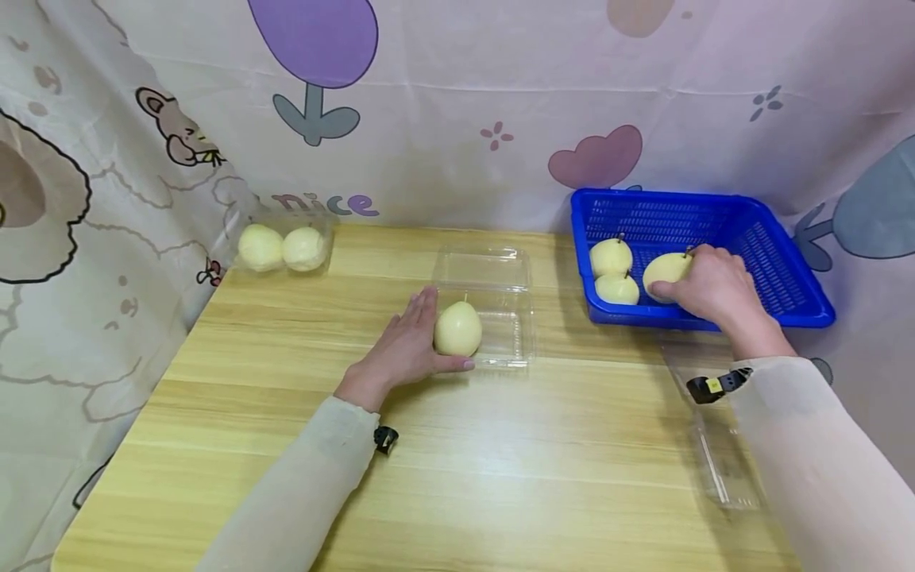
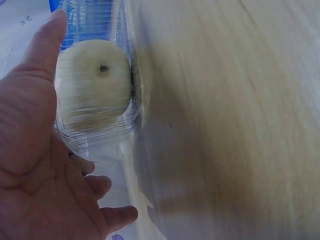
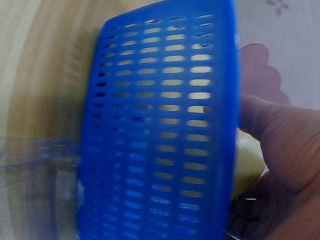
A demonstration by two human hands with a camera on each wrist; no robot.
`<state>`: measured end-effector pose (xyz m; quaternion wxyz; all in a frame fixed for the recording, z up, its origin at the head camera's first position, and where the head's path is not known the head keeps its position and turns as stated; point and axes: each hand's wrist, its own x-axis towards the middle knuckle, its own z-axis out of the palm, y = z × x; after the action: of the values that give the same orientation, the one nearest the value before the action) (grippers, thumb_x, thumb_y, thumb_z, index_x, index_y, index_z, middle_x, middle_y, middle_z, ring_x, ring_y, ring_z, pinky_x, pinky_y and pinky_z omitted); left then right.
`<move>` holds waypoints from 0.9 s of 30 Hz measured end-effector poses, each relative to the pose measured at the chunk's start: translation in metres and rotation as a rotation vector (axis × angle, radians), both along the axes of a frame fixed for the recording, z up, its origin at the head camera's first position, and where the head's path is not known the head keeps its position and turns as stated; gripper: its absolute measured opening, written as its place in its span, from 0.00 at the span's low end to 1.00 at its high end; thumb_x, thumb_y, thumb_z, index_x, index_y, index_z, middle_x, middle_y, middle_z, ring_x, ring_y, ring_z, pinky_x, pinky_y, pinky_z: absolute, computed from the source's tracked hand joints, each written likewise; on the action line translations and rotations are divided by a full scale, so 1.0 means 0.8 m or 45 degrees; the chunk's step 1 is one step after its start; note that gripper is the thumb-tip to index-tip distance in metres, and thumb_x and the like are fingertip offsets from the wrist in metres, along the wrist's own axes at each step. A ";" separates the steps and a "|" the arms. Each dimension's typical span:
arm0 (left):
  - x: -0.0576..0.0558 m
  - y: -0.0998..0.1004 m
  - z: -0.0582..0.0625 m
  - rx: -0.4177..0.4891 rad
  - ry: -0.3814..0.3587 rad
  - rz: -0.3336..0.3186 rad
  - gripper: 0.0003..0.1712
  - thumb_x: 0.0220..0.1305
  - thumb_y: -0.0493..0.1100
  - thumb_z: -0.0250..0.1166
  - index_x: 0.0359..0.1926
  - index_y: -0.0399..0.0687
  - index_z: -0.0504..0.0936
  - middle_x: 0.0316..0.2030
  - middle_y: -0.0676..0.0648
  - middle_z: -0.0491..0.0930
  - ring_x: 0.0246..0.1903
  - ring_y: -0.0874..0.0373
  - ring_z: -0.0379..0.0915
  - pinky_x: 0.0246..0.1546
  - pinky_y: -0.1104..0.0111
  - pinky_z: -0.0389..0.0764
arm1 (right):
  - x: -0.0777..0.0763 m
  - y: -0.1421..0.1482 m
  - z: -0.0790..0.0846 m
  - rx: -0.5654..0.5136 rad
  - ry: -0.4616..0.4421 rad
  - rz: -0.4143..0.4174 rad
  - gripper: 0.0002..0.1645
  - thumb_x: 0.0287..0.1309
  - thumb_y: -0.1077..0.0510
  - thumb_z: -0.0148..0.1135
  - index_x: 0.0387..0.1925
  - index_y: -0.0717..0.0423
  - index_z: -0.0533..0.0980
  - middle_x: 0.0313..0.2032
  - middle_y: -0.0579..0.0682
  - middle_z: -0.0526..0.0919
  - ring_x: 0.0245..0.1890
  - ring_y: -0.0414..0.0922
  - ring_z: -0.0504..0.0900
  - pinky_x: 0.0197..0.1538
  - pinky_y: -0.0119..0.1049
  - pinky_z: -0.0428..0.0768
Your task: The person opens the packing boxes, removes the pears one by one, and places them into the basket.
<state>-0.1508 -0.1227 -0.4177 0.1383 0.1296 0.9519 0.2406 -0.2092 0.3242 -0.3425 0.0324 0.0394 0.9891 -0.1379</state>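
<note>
In the head view my left hand (image 1: 403, 342) rests against the left side of an open clear plastic clamshell box (image 1: 506, 326), thumb and fingers extended. One pale yellow pear (image 1: 458, 329) stands upright in that box, stem up. The left wrist view shows the pear's underside (image 2: 92, 85) through the clear wall, beside my straight thumb. Over at the blue plastic basket (image 1: 775, 278), my right hand (image 1: 718, 286) grips another pear (image 1: 663, 275) inside it. Two more pears, a rear one (image 1: 611, 257) and a front one (image 1: 617, 289), lie at the basket's left end.
A clear box (image 1: 325, 238) holding two pears (image 1: 303, 249) stands at the back left. Another clear plastic box (image 1: 725, 469) lies under my right forearm. The wooden table (image 1: 500, 477) meets a printed curtain (image 1: 457, 175) at the back and left.
</note>
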 end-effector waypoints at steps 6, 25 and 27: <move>0.000 0.001 -0.001 -0.003 0.006 -0.006 0.84 0.52 0.80 0.72 0.84 0.41 0.29 0.85 0.41 0.31 0.85 0.47 0.29 0.83 0.43 0.44 | -0.008 0.006 -0.010 -0.011 -0.096 0.029 0.54 0.58 0.34 0.73 0.56 0.81 0.68 0.46 0.74 0.75 0.48 0.72 0.71 0.49 0.67 0.74; -0.001 0.000 0.000 0.015 0.028 -0.010 0.84 0.52 0.79 0.73 0.84 0.40 0.30 0.85 0.39 0.32 0.85 0.45 0.30 0.83 0.42 0.45 | -0.022 0.009 -0.011 0.058 -0.395 0.059 0.63 0.58 0.26 0.68 0.63 0.83 0.68 0.61 0.83 0.71 0.56 0.75 0.75 0.56 0.71 0.79; -0.001 0.000 0.000 0.019 0.021 -0.008 0.84 0.52 0.79 0.73 0.84 0.41 0.30 0.85 0.40 0.32 0.85 0.46 0.30 0.83 0.42 0.45 | -0.024 0.008 -0.012 0.061 -0.423 0.063 0.65 0.59 0.26 0.68 0.66 0.84 0.65 0.62 0.84 0.69 0.58 0.77 0.74 0.58 0.72 0.78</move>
<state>-0.1513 -0.1228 -0.4176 0.1301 0.1357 0.9509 0.2461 -0.2282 0.3310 -0.3520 0.1979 0.0381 0.9738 -0.1049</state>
